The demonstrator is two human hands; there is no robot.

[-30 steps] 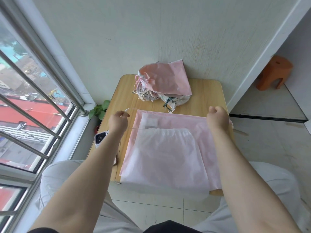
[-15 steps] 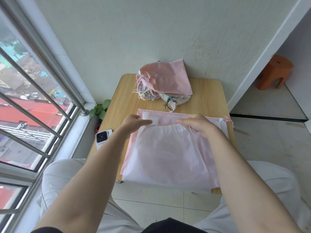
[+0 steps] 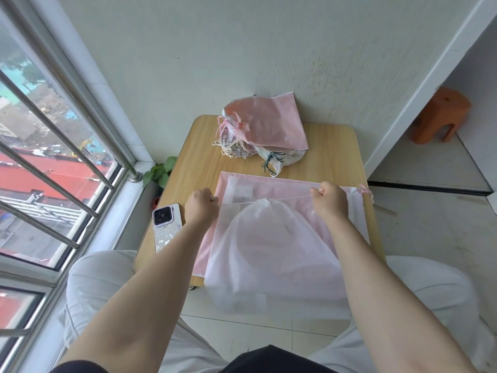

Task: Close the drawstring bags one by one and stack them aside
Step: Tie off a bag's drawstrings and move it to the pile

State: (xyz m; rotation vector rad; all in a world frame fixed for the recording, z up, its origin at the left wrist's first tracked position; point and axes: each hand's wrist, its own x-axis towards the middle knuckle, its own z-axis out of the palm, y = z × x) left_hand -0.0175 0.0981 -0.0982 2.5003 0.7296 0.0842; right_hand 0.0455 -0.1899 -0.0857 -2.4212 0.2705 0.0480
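Observation:
A white translucent drawstring bag (image 3: 271, 254) lies on top of a flat pink bag (image 3: 290, 185) on the small wooden table (image 3: 333, 154). Its mouth is gathered into a tight bunch at the middle top. My left hand (image 3: 201, 208) and my right hand (image 3: 329, 201) each grip one end of the white drawstring, which runs taut between them. At the back of the table sits a pile of closed bags (image 3: 262, 130) with a pink one on top.
A phone (image 3: 166, 227) lies at the table's left edge beside my left wrist. A small green plant (image 3: 158, 172) stands by the barred window at left. An orange stool (image 3: 441, 115) is on the floor at far right. The wall is right behind the table.
My hands went from the bag's open mouth outward to both sides, pulling the drawstring. The white bag's mouth has drawn together into a bunch.

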